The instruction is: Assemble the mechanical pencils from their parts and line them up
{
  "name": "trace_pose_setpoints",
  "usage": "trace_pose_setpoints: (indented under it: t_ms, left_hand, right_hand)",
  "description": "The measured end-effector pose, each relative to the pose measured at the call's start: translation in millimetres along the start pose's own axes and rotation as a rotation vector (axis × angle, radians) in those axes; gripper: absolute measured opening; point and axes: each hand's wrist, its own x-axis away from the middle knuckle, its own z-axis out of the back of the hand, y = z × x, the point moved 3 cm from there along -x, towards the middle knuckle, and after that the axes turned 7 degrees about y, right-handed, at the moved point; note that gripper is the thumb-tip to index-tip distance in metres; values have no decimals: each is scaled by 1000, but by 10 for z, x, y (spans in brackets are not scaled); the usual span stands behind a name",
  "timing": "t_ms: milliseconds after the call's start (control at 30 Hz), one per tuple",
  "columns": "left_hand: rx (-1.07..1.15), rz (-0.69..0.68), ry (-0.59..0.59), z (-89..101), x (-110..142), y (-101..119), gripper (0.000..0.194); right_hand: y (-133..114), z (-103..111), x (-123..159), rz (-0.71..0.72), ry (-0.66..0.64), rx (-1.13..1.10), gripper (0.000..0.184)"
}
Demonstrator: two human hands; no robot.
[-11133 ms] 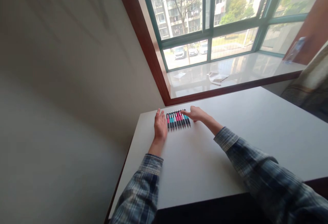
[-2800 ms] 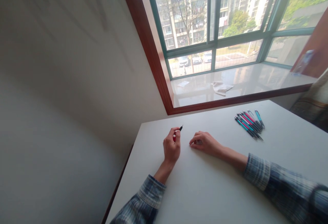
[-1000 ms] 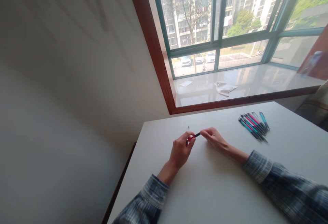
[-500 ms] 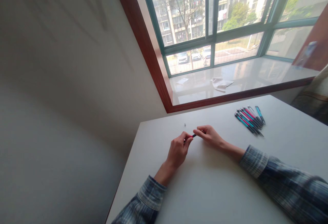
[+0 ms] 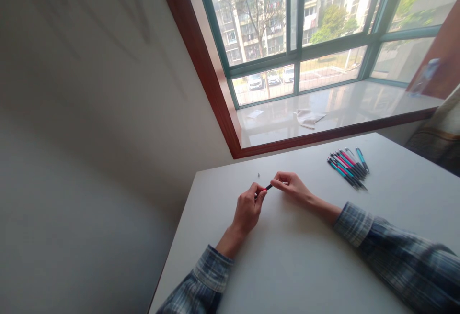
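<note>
On the white table (image 5: 287,266), a pen (image 5: 268,187) held between two hands.
The left hand (image 5: 247,211) has its grip clamped on the pen's red part, while the right hand (image 5: 292,189) pinches the black end, fingers together. A tiny piece (image 5: 258,174) lies just beyond them, and a loose bunch of pens (image 5: 347,168) lies well off to the right.
</note>
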Motion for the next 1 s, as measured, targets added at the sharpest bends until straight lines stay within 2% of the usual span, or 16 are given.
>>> trace_pose_setpoints:
  t_ms: [100,233,500,633,867,1000]
  left_hand:
    - [-10,-2,-3,-6,5,-12,29]
    - [-20,25,13,-9,3,-49,29]
    - [-8,42,-1,-14,-5,-43,30]
    - [-28,54,7,-15,-3,-75,29]
    - [-5,56,-12,-23,-2,-80,28]
    - [4,72,-2,-17,-7,-88,27]
  right_hand:
    - [19,-5,-13,21,28,1,38]
    - [64,-10,-23,39,-11,1,32]
    - [100,14,-45,-9,14,20,37]
    - [138,9,-59,-5,-1,-18,30]
    - [199,16,-54,-15,40,-156,38]
    - [196,6,-43,-27,11,-258,45]
